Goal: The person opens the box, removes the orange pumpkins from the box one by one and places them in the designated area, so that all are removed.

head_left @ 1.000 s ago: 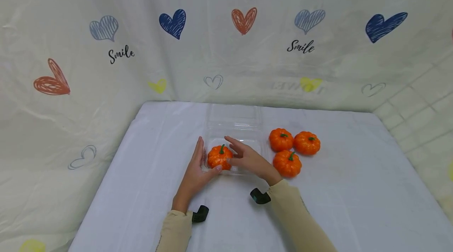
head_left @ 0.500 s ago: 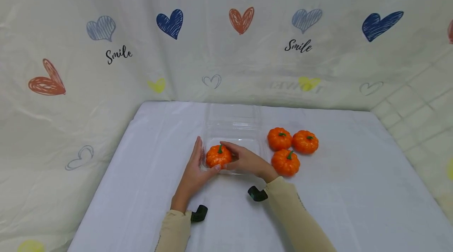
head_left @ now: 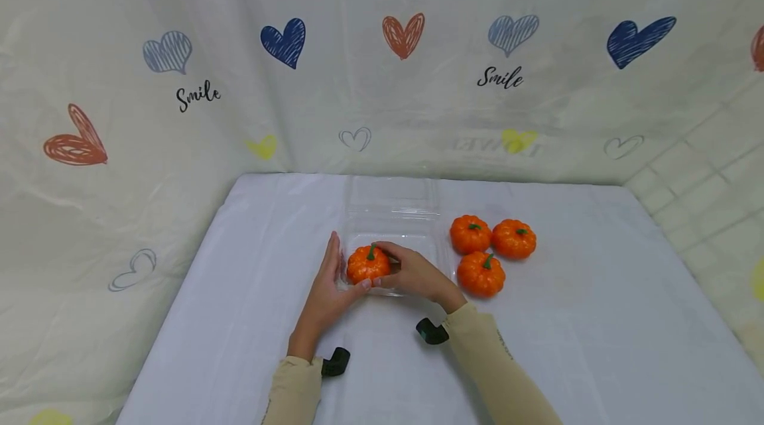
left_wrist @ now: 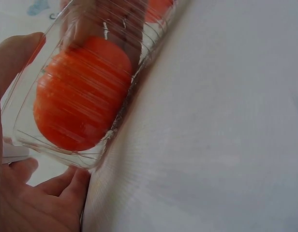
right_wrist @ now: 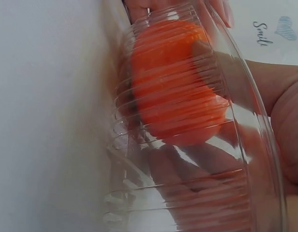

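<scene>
A clear plastic clamshell box (head_left: 412, 239) stands on the white-covered table, its hinged lid (head_left: 394, 194) folded back. Inside its near left corner sits a small orange pumpkin (head_left: 367, 267) with a green stem. My right hand (head_left: 418, 274) reaches over the near wall and grips the pumpkin's right side between thumb and fingers. Straight fingers of my left hand (head_left: 327, 292) lie along the box's left wall, the thumb at the near rim. Through the ribbed plastic the pumpkin (left_wrist: 83, 94) shows in the left wrist view, and the right thumb (right_wrist: 236, 75) presses it in the right wrist view.
Three more orange pumpkins cluster right of the box: one at the back (head_left: 470, 235), one farther right (head_left: 514, 239) and one nearer (head_left: 481, 274), close by the right wrist. A pale curtain (head_left: 334, 93) printed with hearts hangs behind the table.
The right hand's fingers, earlier spread beside the pumpkin, have closed on its right side. The left hand stays at the box's left wall. The view has shifted slightly.
</scene>
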A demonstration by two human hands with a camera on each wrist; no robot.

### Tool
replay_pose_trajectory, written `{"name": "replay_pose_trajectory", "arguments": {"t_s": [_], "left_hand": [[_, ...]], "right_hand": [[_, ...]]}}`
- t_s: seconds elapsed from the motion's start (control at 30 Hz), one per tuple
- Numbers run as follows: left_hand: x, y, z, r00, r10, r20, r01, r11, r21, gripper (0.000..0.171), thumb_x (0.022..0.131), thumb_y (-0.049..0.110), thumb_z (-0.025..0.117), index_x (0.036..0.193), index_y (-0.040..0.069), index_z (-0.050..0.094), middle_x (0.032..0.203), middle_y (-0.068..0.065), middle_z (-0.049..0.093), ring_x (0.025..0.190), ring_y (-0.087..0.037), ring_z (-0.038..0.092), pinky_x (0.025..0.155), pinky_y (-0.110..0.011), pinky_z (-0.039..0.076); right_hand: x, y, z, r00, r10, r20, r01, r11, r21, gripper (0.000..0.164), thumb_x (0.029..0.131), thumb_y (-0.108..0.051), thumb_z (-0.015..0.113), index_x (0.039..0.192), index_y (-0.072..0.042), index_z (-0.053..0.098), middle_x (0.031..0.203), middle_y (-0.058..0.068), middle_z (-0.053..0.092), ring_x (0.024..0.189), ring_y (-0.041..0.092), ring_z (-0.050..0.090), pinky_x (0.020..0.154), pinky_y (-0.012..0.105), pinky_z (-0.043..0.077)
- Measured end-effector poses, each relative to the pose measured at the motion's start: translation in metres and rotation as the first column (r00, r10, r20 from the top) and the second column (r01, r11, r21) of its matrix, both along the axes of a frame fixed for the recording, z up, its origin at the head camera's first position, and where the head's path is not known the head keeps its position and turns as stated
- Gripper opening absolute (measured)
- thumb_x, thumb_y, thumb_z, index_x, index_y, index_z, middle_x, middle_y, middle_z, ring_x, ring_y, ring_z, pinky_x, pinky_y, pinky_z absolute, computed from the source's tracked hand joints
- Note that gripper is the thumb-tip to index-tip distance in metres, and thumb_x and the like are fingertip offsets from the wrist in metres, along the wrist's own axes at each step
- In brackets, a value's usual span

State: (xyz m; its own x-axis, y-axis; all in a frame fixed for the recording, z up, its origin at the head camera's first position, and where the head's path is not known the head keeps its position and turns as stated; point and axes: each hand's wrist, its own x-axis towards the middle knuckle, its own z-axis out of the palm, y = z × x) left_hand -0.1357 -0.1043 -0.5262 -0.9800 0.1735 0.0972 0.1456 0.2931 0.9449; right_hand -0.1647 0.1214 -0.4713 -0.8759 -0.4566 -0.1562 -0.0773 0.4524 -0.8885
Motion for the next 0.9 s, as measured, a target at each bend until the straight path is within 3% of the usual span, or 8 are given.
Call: {"name": "replay_pose_trajectory", "arguments": {"t_s": [0.5,0.7,0.9], "left_hand": [[0.0,0.001,-0.001,1.0,0.025,0.003,-0.025,0.999,-0.043,0.117,0.09,0.052,0.083,0.174,0.02,0.008,0.178,0.01,0.007,0.159,-0.026,0.029,0.124,-0.045,0.031],[-0.001,0.002,-0.003,0.999,0.025,0.021,-0.024,0.999,-0.033,0.114,0.092,0.043,0.084,0.175,0.023,0.008,0.179,0.008,0.009,0.157,-0.028,0.035,0.122,-0.049,0.034],[0.0,0.001,-0.002,0.999,0.031,0.03,-0.029,0.999,-0.04,0.113,0.092,0.04,0.084,0.175,0.023,0.008,0.179,0.008,0.008,0.156,-0.029,0.036,0.123,-0.052,0.033]], "right_hand": [[-0.004,0.002,0.001,0.995,-0.101,0.019,0.101,0.995,-0.016,0.073,0.095,-0.019,0.085,0.16,-0.014,0.051,0.158,0.011,0.053,0.142,0.041,0.054,0.114,0.053,0.047],[-0.004,0.005,0.008,0.983,-0.182,0.005,0.182,0.983,-0.041,0.072,0.094,-0.017,0.084,0.159,-0.017,0.052,0.161,0.009,0.051,0.138,0.04,0.058,0.113,0.053,0.049],[-0.001,0.011,0.014,0.979,-0.2,-0.028,0.198,0.977,-0.08,0.073,0.095,-0.021,0.084,0.159,-0.014,0.05,0.16,0.012,0.05,0.134,0.037,0.061,0.112,0.05,0.051]]}}
